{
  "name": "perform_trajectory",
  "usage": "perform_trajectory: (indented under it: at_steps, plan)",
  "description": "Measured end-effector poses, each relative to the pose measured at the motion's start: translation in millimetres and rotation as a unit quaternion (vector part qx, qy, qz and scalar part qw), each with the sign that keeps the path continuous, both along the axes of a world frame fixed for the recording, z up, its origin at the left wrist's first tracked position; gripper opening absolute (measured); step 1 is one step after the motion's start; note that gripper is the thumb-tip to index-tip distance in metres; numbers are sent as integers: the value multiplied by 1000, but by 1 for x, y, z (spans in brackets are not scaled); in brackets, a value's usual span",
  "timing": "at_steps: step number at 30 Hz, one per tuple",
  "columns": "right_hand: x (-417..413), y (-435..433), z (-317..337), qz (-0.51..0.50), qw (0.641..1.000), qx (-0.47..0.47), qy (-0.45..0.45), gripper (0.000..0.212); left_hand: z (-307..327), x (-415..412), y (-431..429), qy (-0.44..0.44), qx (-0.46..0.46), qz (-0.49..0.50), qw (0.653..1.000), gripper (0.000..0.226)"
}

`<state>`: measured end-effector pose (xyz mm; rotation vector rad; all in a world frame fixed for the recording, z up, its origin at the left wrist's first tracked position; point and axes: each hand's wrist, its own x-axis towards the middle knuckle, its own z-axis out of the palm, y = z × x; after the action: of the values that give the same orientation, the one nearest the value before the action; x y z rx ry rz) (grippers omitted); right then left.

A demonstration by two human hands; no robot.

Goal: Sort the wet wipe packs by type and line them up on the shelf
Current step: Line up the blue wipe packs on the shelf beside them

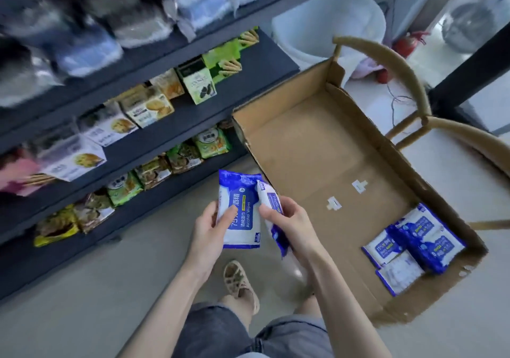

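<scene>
Before the shelf (256, 62), left hand (209, 228) grip clamped on one wet wipe pack (241, 219), right hand (291, 219) grip clamped on second pack (278, 238)

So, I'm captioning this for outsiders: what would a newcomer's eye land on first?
Mid-frame, the left hand holds a blue-and-white alcohol wipe pack, and the right hand grips a second pack beside it. Right of them, a large open cardboard box has more wipe packs in its near corner; dark shelves of snacks stand at left.
</scene>
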<state>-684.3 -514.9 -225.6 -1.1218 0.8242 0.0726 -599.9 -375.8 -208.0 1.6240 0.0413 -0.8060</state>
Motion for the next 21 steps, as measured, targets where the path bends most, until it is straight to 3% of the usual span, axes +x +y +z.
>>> perform_trajectory:
  at_steps: [8,15,21]
  plan:
    - [128,63,48,94,979,-171,-66,69,47,99,94,-33,-51,63,996,28]
    - [234,67,92,160,947,-199,-193,46,94,199,123,-158,-37,137,977,18]
    - [339,53,142,205,904,-247,-281,49,141,297,132,-230,-61,150,960,32]
